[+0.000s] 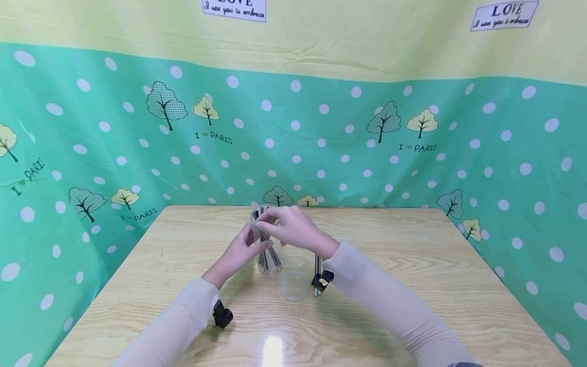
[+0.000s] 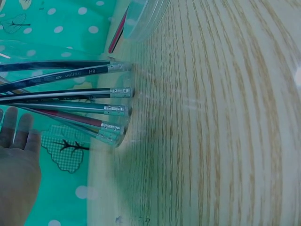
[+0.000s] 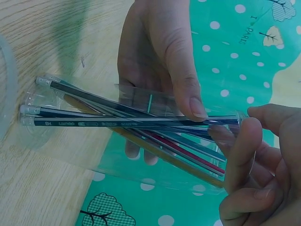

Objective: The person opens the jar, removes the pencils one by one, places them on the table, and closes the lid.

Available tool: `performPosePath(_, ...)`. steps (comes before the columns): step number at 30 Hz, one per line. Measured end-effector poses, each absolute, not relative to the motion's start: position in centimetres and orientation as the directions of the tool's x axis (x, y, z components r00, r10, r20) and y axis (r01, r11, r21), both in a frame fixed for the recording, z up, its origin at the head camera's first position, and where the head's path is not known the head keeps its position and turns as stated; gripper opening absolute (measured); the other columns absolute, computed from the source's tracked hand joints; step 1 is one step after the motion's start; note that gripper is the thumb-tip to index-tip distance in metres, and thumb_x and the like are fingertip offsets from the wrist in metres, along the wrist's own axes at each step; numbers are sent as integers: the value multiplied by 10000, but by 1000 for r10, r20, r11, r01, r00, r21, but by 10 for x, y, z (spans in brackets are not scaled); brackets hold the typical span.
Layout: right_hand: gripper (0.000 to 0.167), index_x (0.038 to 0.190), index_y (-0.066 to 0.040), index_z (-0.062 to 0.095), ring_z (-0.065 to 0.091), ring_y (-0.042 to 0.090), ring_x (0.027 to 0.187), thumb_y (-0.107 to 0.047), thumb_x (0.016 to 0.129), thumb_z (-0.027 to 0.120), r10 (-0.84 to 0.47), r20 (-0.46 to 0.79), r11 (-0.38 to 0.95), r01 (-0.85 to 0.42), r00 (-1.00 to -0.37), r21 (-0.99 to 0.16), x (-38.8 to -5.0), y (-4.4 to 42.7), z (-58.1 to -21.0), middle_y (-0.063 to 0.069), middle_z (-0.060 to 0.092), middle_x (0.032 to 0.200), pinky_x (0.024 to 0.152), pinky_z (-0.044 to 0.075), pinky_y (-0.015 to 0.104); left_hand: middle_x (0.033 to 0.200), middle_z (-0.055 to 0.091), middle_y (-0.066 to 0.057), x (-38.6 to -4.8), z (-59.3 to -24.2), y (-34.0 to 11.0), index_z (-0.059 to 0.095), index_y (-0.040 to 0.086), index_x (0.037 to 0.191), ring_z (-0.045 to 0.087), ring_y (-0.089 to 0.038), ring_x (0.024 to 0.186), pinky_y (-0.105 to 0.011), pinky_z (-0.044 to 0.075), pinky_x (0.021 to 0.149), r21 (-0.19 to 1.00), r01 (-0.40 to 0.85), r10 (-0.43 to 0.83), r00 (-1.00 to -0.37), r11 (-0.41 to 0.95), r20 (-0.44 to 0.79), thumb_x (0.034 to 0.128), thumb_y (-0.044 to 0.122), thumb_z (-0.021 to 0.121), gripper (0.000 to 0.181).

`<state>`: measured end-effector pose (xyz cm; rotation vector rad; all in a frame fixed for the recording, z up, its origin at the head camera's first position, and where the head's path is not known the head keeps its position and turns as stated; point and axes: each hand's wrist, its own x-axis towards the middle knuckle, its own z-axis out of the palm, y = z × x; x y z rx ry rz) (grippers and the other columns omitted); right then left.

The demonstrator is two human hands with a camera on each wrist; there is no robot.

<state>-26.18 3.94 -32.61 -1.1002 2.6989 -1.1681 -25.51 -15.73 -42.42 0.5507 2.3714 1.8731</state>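
A clear plastic cylindrical jar (image 3: 70,150) holds several pencils (image 2: 84,94) with their silver-ferruled eraser ends at its bottom. Most are dark, with a red one (image 2: 70,116) and a yellowish one (image 3: 164,165) among them. My left hand (image 1: 240,252) grips the jar's side, thumb across the near face and fingers behind. At the top rim, my right hand (image 1: 295,227) pinches the jar's edge between thumb and curled fingers, close to the pencils' other ends. In the head view the jar stands slightly tilted, and my right hand partly hides its mouth.
A clear round lid (image 1: 294,286) lies on the wooden table (image 1: 390,316) in front of the jar. More pencils (image 1: 318,262) lie to its right, partly hidden by the right sleeve and black wrist camera (image 1: 323,279). A patterned curtain (image 1: 321,132) hangs behind the table.
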Motion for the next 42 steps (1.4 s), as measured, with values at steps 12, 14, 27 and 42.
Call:
performPosePath(12, 141, 1034, -187, 729, 620, 95, 535, -305, 988, 666, -594, 316, 455, -633, -740, -627, -262, 41, -325, -117, 695, 863, 475, 552, 266, 1610, 297, -37, -253, -422, -157, 306, 321, 1539, 234, -327, 1483, -575, 272, 1154, 954, 227, 318, -935, 194, 157, 961, 359, 696, 698)
performPosePath(14, 140, 1032, -189, 730, 620, 97, 538, -305, 990, 664, -592, 319, 451, -632, -740, -630, -262, 41, -325, -114, 697, 865, 479, 554, 266, 1610, 298, -35, -253, -422, -157, 298, 326, 1545, 235, -325, 1483, -574, 270, 1155, 955, 226, 318, -935, 192, 157, 960, 358, 697, 708)
performPosePath(27, 148, 1052, -180, 738, 569, 76, 464, -291, 992, 662, -556, 448, 437, -705, -700, -559, -258, 46, -308, -117, 693, 861, 452, 519, 256, 1561, 396, -39, -255, -424, -157, 248, 362, 1574, 313, -281, 1456, -527, 280, 1167, 951, 257, 320, -928, 173, 192, 957, 302, 711, 773)
performPosePath(42, 127, 1040, -224, 746, 490, 25, 457, -314, 974, 686, -558, 559, 454, -789, -614, -413, -256, 50, -290, -149, 717, 881, 573, 451, 219, 1536, 432, -50, -257, -424, -156, 290, 299, 1562, 322, -288, 1453, -540, 269, 1169, 955, 221, 303, -940, 198, 154, 941, 365, 720, 759)
